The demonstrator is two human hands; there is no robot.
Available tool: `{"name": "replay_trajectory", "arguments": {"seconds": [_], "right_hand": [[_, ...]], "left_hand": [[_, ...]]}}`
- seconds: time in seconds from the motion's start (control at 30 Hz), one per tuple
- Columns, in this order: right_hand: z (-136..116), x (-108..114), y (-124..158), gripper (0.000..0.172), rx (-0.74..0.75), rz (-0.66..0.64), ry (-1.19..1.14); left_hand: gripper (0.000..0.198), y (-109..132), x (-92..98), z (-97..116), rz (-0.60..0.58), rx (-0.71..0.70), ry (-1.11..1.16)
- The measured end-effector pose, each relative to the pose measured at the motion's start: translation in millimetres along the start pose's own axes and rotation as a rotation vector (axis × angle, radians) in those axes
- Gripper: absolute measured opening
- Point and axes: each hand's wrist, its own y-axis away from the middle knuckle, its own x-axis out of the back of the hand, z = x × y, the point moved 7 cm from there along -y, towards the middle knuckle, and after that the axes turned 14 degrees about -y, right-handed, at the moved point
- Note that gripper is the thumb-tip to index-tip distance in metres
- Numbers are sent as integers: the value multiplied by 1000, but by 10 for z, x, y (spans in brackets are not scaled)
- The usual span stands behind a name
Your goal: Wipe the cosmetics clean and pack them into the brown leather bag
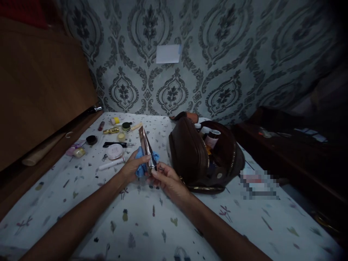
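Note:
A shiny metallic squeeze tube (147, 146) is tilted upright between both hands, over the patterned cloth. My left hand (135, 164) is closed round its side, with a blue cloth (140, 169) bunched between the palm and the tube. The fingers of my right hand (168, 177) grip the tube's lower, capped end. To the right of my hands stands a brown bag (187, 152), unzipped, with several bottles (212, 138) showing inside. Left of my hands lie a round compact (115, 152) and a white pen-like tube (111, 164).
Several small cosmetics spread to the back left, among them a gold tube (111, 131), a black tube (115, 144) and a dark-lidded jar (126, 126). A wooden cabinet (43, 83) borders the left; a patterned wall rises behind. A blurred-out item (259, 184) lies right of the bag.

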Motion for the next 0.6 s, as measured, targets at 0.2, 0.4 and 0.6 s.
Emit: {"name": "replay_trajectory", "arguments": {"seconds": [0.2,0.4,0.6], "right_hand": [[-150,56,17,42,267,96,242],[-189,134,64,43,407,238,532],[-171,133,77,51,412,243,528]], "left_hand": [[56,-9,99,-57,186,-1,51],[57,-8,56,-98,193,20,82],[55,-26,53,-70,182,4,78]]}}
